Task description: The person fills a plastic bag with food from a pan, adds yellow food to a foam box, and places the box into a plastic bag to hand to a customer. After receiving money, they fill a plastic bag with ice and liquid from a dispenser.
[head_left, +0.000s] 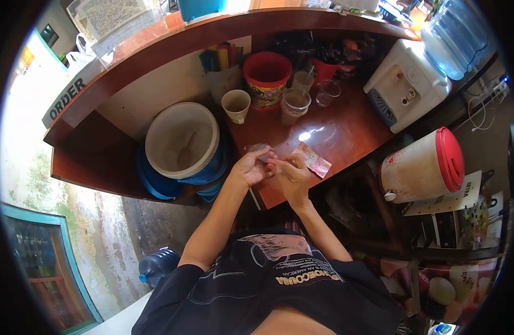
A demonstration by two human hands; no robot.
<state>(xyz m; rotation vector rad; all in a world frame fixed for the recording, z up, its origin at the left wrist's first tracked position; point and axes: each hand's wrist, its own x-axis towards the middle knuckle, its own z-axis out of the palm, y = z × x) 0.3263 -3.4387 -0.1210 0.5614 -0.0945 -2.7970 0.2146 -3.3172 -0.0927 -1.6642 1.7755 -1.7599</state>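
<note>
My left hand (pixel 252 168) is closed around a small piece of clear, thin plastic (pixel 263 158), with the thumb and fingers at its edges. My right hand (pixel 293 176) pinches close beside it, the fingertips meeting the plastic's right side. The plastic's exact kind is hard to make out. Just beyond the right hand, a flat pink printed packet or paper (pixel 314 161) lies on the brown table (pixel 346 131). Past both hands stand a lidded-looking clear plastic cup (pixel 295 106) and a printed mug (pixel 236 106).
A white bucket (pixel 151 145) with a scoop inside stands at left. Behind are a red bucket (pixel 268 70) and clear cups (pixel 328 94). On the right are a water dispenser (pixel 407 84) and a red-lidded drink jug (pixel 416 167). A raised wooden counter (pixel 173 42) curves around the back.
</note>
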